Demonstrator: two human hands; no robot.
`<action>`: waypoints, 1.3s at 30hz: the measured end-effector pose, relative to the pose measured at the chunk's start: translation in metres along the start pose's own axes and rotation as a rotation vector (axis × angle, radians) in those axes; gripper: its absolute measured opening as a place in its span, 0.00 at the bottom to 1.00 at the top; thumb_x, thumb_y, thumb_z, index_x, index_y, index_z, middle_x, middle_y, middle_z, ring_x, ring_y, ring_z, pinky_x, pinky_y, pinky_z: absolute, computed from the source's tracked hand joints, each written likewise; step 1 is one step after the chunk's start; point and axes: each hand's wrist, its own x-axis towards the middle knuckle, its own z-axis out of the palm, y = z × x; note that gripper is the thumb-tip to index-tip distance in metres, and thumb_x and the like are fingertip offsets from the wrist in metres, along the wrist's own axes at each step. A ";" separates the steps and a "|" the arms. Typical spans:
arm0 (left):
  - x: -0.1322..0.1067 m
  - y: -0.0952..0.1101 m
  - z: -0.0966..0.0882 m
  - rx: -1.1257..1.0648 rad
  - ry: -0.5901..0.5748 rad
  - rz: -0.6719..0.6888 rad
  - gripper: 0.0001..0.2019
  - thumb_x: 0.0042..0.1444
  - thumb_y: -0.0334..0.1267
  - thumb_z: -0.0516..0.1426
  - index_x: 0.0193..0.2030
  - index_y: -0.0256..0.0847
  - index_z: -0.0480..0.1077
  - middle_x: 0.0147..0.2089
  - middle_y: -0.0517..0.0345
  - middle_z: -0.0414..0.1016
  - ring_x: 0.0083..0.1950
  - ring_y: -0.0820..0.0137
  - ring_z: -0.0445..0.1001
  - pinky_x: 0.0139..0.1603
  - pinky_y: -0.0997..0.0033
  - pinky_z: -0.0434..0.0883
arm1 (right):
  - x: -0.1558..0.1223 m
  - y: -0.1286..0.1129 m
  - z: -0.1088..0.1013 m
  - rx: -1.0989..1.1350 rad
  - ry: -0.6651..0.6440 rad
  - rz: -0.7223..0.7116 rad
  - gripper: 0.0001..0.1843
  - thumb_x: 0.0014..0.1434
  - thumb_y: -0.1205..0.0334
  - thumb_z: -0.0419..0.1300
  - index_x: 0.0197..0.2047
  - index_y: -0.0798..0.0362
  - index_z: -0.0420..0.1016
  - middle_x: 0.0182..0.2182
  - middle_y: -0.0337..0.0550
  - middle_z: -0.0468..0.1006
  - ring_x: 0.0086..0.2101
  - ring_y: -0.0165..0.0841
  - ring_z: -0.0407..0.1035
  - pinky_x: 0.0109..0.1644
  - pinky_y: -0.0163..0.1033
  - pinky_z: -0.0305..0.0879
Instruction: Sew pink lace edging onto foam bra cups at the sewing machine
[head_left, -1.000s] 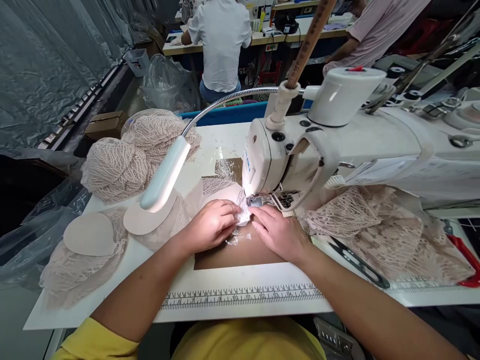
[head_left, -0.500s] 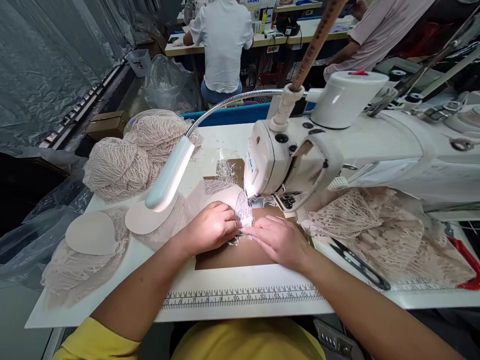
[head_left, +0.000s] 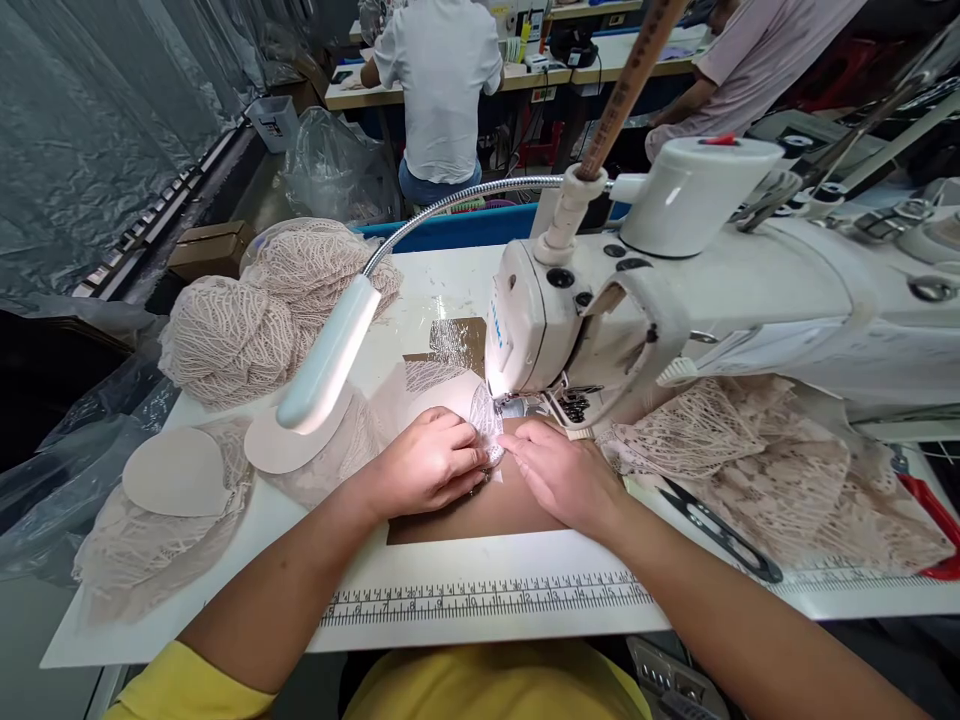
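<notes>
The white sewing machine (head_left: 675,300) has blue lettering on its head, too blurred to read. A numbered ruler strip (head_left: 480,598) runs along the table edge. The left hand (head_left: 431,465) pinches the small lace piece (head_left: 486,420) just before the needle. The right hand (head_left: 562,475) lies flat, fingertips pressing it.

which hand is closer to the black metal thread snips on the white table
Right. The right hand lies just left of the black metal thread snips, not touching them; the left hand is farther left, on the pale lace piece.
</notes>
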 end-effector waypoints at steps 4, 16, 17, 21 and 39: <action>0.004 0.004 0.005 0.033 0.011 -0.073 0.15 0.66 0.39 0.48 0.52 0.38 0.71 0.55 0.49 0.72 0.47 0.64 0.68 0.49 0.61 0.66 | 0.002 -0.002 0.000 -0.108 -0.022 -0.059 0.17 0.61 0.72 0.49 0.43 0.54 0.77 0.30 0.44 0.74 0.33 0.33 0.65 0.32 0.36 0.56; 0.008 -0.001 0.012 0.130 0.007 -0.129 0.18 0.65 0.39 0.47 0.56 0.36 0.69 0.60 0.47 0.69 0.48 0.61 0.68 0.49 0.57 0.67 | 0.007 -0.006 0.002 -0.260 -0.001 0.008 0.20 0.59 0.74 0.49 0.49 0.54 0.77 0.32 0.45 0.75 0.31 0.34 0.64 0.29 0.38 0.53; 0.008 -0.001 0.011 0.132 0.007 -0.126 0.18 0.65 0.40 0.48 0.57 0.36 0.69 0.60 0.47 0.69 0.48 0.60 0.67 0.49 0.57 0.66 | 0.007 -0.005 0.003 -0.266 0.002 0.024 0.21 0.59 0.74 0.49 0.50 0.54 0.76 0.32 0.44 0.76 0.29 0.33 0.64 0.29 0.38 0.53; 0.005 0.000 0.006 0.100 0.001 -0.097 0.18 0.65 0.40 0.48 0.57 0.40 0.69 0.59 0.50 0.70 0.48 0.61 0.67 0.50 0.57 0.66 | 0.005 -0.002 0.004 -0.245 0.037 0.069 0.22 0.60 0.72 0.50 0.54 0.53 0.74 0.35 0.43 0.78 0.26 0.32 0.62 0.28 0.38 0.52; 0.008 -0.013 0.015 0.136 0.126 -0.142 0.16 0.65 0.36 0.49 0.55 0.38 0.71 0.56 0.49 0.73 0.50 0.60 0.68 0.51 0.57 0.67 | 0.006 -0.002 0.005 -0.201 -0.046 0.048 0.24 0.60 0.73 0.49 0.56 0.50 0.73 0.32 0.44 0.76 0.31 0.33 0.67 0.28 0.37 0.55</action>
